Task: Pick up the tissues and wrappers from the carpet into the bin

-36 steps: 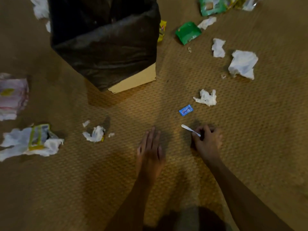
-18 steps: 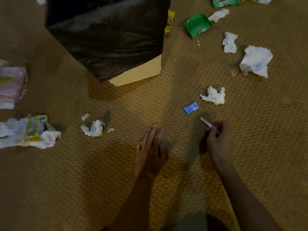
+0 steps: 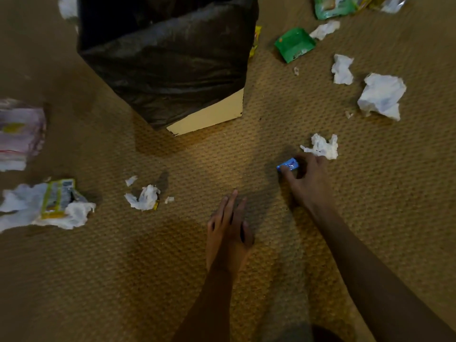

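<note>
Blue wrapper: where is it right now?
On the carpet right of centre in the head view, the blue wrapper is pinched by the right hand, beside a crumpled tissue and below-right of the bin.

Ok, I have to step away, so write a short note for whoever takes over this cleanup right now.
Right hand: pinching the small blue wrapper on the carpet; whether it holds anything else cannot be seen.
Left hand: open, flat on the carpet.
Bin: black-lined, straight ahead.
Left to do: crumpled tissue just beyond the right hand, two tissues far right, green wrapper, tissue left of centre, tissue-and-wrapper pile far left.
</note>
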`<state>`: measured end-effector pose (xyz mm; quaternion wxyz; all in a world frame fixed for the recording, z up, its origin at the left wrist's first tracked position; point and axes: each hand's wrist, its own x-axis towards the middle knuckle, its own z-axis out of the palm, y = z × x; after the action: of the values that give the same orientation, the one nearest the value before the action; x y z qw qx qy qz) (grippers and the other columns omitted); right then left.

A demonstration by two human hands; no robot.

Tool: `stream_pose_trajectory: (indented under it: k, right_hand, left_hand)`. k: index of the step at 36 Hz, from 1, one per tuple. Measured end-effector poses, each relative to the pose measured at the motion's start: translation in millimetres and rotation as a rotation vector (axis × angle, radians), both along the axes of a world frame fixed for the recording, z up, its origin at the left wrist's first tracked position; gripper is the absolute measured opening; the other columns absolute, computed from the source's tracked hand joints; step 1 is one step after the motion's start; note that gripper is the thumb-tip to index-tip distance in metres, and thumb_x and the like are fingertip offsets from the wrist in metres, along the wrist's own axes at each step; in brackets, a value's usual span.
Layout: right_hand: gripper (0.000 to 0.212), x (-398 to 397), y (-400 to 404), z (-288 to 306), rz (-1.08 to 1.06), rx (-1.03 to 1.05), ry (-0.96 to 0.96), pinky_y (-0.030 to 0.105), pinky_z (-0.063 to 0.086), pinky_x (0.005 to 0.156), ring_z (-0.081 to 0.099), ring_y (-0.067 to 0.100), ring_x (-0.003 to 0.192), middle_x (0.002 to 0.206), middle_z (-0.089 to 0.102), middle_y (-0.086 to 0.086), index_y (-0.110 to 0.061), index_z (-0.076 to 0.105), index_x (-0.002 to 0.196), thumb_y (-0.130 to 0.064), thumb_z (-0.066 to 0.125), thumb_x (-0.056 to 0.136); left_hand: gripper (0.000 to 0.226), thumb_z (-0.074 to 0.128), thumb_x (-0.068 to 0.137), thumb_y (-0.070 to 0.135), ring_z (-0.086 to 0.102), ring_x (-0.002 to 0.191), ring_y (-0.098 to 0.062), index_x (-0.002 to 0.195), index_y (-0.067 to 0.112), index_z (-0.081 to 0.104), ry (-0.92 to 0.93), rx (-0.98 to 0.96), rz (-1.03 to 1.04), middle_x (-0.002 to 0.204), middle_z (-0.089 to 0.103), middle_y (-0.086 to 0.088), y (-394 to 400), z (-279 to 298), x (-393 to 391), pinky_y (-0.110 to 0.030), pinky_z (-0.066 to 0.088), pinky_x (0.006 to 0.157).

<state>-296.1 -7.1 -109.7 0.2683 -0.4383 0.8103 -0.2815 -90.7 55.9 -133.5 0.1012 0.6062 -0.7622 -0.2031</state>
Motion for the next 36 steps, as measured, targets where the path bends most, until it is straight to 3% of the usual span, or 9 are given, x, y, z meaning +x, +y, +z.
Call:
stream_pose_trajectory:
  k: [5,8,13,16,19,23,30,34,36]
  right_hand:
    - [0.043,0,-3,-6,0.007,0.0,0.115,0.039,0.048,0.086,0.051,0.023,0.108,0.118,0.05,0.009,-0.013,0.054,0.118,-0.037,0.066,0.085]
    - [0.023,-3,2,-9,0.046,-0.074,0.143,0.032,0.042,0.077,0.051,0.022,0.095,0.107,0.05,0.01,-0.007,0.054,0.104,-0.023,0.06,0.089]
    - [0.009,-17,12,-7,0.014,-0.152,-0.051,0.015,0.034,0.055,0.049,0.002,0.065,0.08,0.053,-0.003,-0.019,0.041,0.102,-0.011,0.043,0.097]
    - [0.019,-26,14,-2,-0.07,-0.179,-0.219,0.027,0.045,0.069,0.056,0.012,0.074,0.091,0.061,0.0,-0.016,0.045,0.105,-0.004,0.034,0.098]
    - [0.027,-33,15,6,-0.146,-0.219,-0.251,0.032,0.045,0.077,0.055,0.013,0.08,0.09,0.058,-0.001,-0.013,0.051,0.107,0.002,0.032,0.095]
    - [0.025,-40,8,15,-0.211,-0.25,-0.117,0.03,0.041,0.088,0.053,0.017,0.103,0.108,0.058,0.004,-0.011,0.056,0.112,-0.008,0.037,0.095]
    - [0.043,-45,-10,10,-0.169,-0.238,0.18,0.023,0.034,0.083,0.049,0.022,0.107,0.123,0.049,0.014,-0.015,0.05,0.13,-0.03,0.052,0.09]
    - [0.051,-42,-13,-6,-0.175,-0.099,0.332,0.034,0.04,0.088,0.047,0.029,0.106,0.12,0.044,0.018,-0.012,0.051,0.124,-0.046,0.059,0.087]
    - [0.046,-39,-9,-13,-0.191,-0.093,0.314,0.039,0.042,0.091,0.046,0.03,0.106,0.119,0.043,0.019,-0.008,0.052,0.117,-0.043,0.06,0.088]
  left_hand:
    - [0.049,0.04,0.09,0.029,0.024,0.143,-0.01,0.139,0.025,0.047,0.018,-0.011,-0.003,0.155,0.03,0.006,1,1,0,-0.035,0.03,0.106]
    - [0.049,0.041,0.091,0.029,0.022,0.143,-0.01,0.14,0.026,0.045,0.02,-0.018,-0.01,0.156,0.029,0.006,0,0,2,-0.035,0.03,0.107]
    - [0.049,0.042,0.09,0.028,0.027,0.142,-0.012,0.139,0.025,0.047,0.009,-0.042,-0.008,0.155,0.032,0.005,2,-4,1,-0.036,0.032,0.106]
    - [0.049,0.043,0.09,0.027,0.026,0.143,-0.011,0.14,0.026,0.045,0.007,-0.055,-0.009,0.155,0.03,0.006,2,-6,1,-0.034,0.028,0.106]
    - [0.05,0.045,0.09,0.026,0.027,0.142,-0.012,0.14,0.025,0.046,0.007,-0.065,-0.006,0.155,0.031,0.005,2,-6,1,-0.034,0.029,0.106]
    - [0.048,0.04,0.092,0.028,0.027,0.142,-0.012,0.139,0.023,0.047,0.01,-0.056,-0.005,0.154,0.032,0.004,2,-2,1,-0.035,0.03,0.106]
    - [0.052,0.037,0.092,0.03,0.02,0.144,-0.009,0.143,0.025,0.042,0.014,-0.016,-0.004,0.157,0.027,0.007,2,-3,1,-0.033,0.027,0.106]
    - [0.052,0.037,0.092,0.031,0.019,0.144,-0.009,0.144,0.026,0.041,0.014,0.002,-0.002,0.157,0.026,0.007,1,-2,0,-0.033,0.025,0.106]
    - [0.052,0.038,0.092,0.03,0.019,0.144,-0.009,0.143,0.026,0.041,0.017,0.004,-0.01,0.157,0.027,0.007,2,-3,0,-0.033,0.025,0.107]
